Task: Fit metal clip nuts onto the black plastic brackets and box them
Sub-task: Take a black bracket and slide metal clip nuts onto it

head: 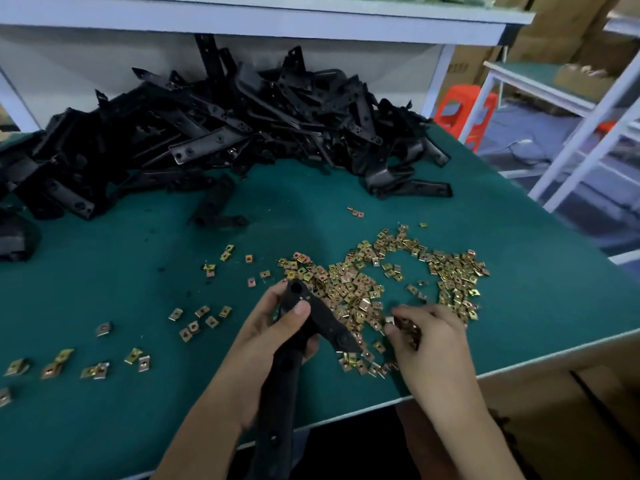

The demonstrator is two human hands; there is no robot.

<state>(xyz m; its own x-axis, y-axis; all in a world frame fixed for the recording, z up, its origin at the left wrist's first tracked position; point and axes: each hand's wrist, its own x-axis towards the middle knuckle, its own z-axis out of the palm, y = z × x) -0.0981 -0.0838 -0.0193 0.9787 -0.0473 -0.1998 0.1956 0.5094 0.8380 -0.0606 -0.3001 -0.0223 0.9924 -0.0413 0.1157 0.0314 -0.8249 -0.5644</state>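
The black plastic bracket (322, 320) in the left hand (273, 327) runs down between the forearms and off the bottom edge, so its lower end is cut off. Fingers and thumb wrap its upper part, just left of the heap of clip nuts (377, 282). The right hand (429, 348) lies on the heap's near side, thumb and forefinger pinching one clip nut (390, 320); its curled fingers hide whatever lies beneath. Behind the heap, the dark pile of brackets (214, 133) is cut off at the left. Below-right of the heap, a cardboard box (554, 420) shows only partly. Red print on a carton (462, 69) far behind the heap is unreadable.
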